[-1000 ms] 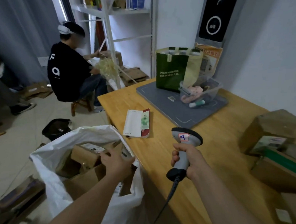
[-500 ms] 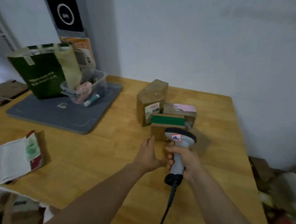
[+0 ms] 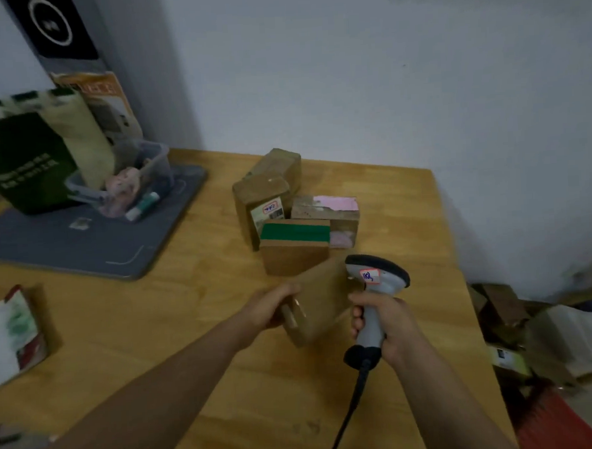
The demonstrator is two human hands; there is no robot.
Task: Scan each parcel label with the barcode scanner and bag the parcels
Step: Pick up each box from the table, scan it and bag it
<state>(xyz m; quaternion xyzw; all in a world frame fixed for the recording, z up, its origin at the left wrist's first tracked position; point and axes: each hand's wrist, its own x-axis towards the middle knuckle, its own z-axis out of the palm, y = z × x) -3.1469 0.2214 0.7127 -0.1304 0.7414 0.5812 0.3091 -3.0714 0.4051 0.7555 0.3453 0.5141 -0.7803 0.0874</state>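
The left hand (image 3: 271, 309) grips a brown parcel (image 3: 322, 302) by its near-left end, tilted over the surface (image 3: 155, 317). Its long axis slants up toward the scanner (image 3: 376, 275), clasped just right of it by the right hand (image 3: 394, 325). No label shows.

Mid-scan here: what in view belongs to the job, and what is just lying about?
Job: barcode scanner in right hand; brown parcel in left hand; labelled parcel, green-topped parcel, pink-topped parcel on the table.
Lying about: green bag, clear tub, grey mat, booklet.
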